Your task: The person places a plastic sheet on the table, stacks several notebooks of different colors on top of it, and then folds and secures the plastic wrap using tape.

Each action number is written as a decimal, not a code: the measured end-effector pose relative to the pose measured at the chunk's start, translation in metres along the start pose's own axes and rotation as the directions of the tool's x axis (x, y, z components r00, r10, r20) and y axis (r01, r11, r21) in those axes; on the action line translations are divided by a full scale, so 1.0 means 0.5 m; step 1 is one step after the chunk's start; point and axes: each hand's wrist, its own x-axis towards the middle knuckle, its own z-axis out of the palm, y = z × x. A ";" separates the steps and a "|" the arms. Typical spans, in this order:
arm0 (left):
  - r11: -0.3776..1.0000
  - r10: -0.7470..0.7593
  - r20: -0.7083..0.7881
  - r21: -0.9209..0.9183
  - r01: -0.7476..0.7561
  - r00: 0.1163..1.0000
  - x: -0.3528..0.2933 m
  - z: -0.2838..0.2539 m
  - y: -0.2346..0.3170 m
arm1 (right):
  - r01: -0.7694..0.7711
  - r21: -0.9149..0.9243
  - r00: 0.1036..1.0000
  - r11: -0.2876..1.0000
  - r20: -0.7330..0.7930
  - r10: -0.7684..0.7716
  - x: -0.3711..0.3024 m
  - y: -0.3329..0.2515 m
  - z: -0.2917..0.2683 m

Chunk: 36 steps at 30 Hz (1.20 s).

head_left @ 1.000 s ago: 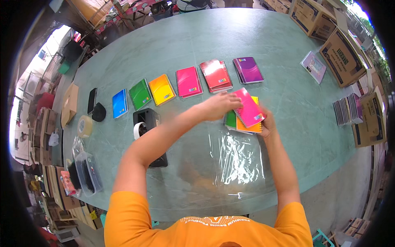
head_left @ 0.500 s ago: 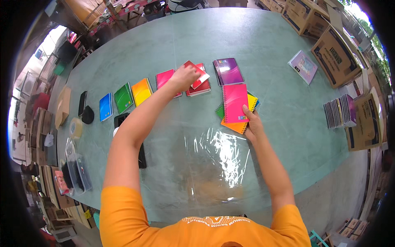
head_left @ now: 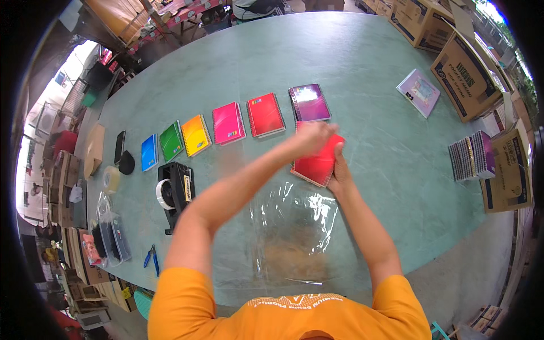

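A red spiral notebook (head_left: 313, 169) lies on top of the bunch at my right hand (head_left: 341, 171); the notebooks under it are mostly hidden. My right hand grips the bunch from its right side, thumb on top. My left hand (head_left: 313, 139), smeared by motion, reaches across the upper part of the red notebook with its fingers curled at the edge. Beyond lies a row of spiral notebook piles: blue (head_left: 149, 152), green (head_left: 171, 140), yellow (head_left: 196, 135), pink (head_left: 229, 123), another red (head_left: 266, 115) and purple (head_left: 309, 102).
Clear plastic film (head_left: 289, 243) lies before me. A black tape dispenser (head_left: 186, 190), blue-handled pliers (head_left: 152, 259) and a tape roll (head_left: 111, 179) are on the left. On the right stand a notebook stack (head_left: 471, 156), a pastel notebook (head_left: 418, 93) and cardboard boxes (head_left: 466, 76).
My left hand has moved right from the red pile, bringing a red notebook onto the bunch in my right hand. It covers the pink one that was on top.
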 end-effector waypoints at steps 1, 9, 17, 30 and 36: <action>0.984 0.116 -0.039 -0.130 -0.120 0.992 -0.001 0.020 0.012 | 0.003 -0.033 1.000 0.999 -0.015 -0.004 0.012 0.002 -0.013; 0.915 -0.087 -0.337 -0.398 -0.058 0.938 -0.068 -0.035 -0.099 | 0.332 -0.612 0.942 0.718 0.255 -0.218 0.030 -0.078 0.030; 0.716 -0.136 -0.243 -0.694 -0.074 0.960 -0.058 0.049 -0.124 | 0.319 -0.868 0.929 0.380 0.207 -0.306 0.043 -0.058 0.045; 0.892 0.179 0.220 -0.447 -0.064 0.959 -0.007 0.017 -0.123 | 0.266 -0.795 0.941 0.545 0.091 -0.327 0.037 -0.091 -0.053; 0.821 0.321 -0.346 0.565 -0.077 0.882 0.132 0.010 -0.127 | 0.109 -0.392 0.951 0.914 -0.228 -0.211 -0.008 -0.151 -0.043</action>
